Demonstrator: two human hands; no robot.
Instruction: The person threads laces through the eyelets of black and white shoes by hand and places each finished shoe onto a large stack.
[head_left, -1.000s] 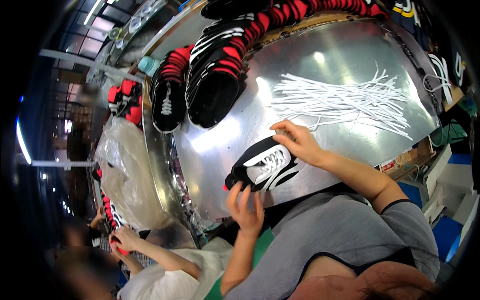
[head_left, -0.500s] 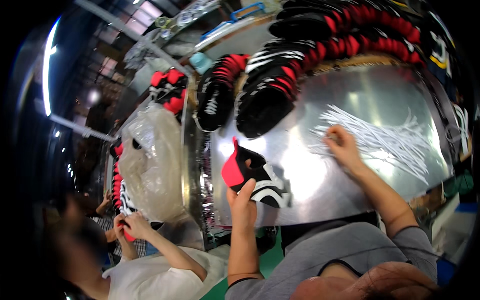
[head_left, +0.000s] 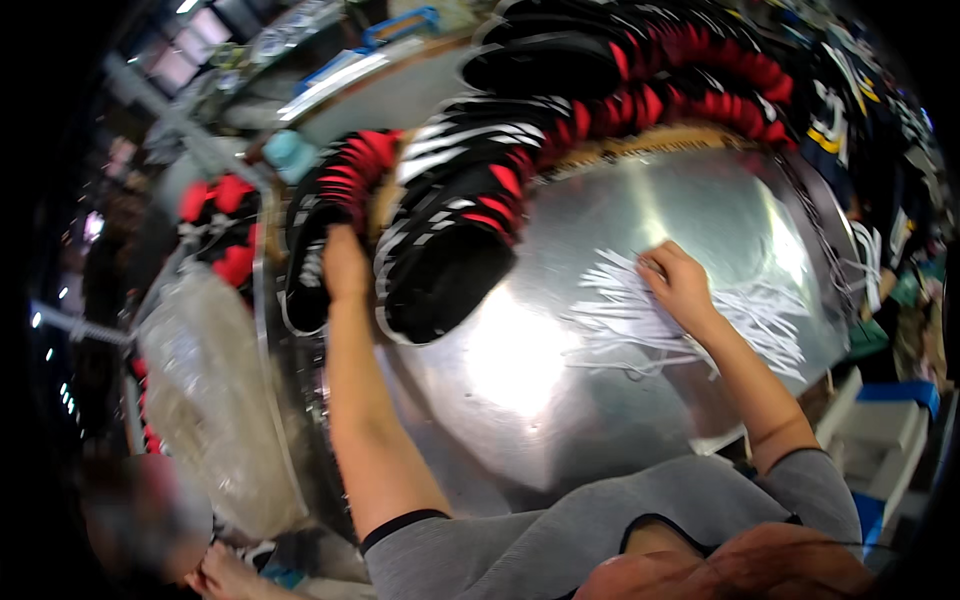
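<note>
My left hand (head_left: 346, 265) reaches to the near end of a short row of black and red shoe uppers (head_left: 350, 185). Its fingers, blurred and partly hidden, touch the frontmost black upper (head_left: 308, 275), and whether they grip it does not show. Over a loose bundle of white shoelaces (head_left: 625, 320) on the metal tabletop, my right hand (head_left: 682, 287) is closed in a pinch. What sits between its fingertips is too small to make out.
A longer curved row of black, white and red uppers (head_left: 450, 270) stands beside the short row, with another row (head_left: 545, 65) behind. Left of the metal table (head_left: 560, 420) lies a clear plastic bag (head_left: 215, 400). A co-worker's hand (head_left: 225, 572) shows at lower left.
My left hand has gone from the near part of the table, where it held a shoe upper, to the short row. My right hand stays by the laces. The view has shifted right.
</note>
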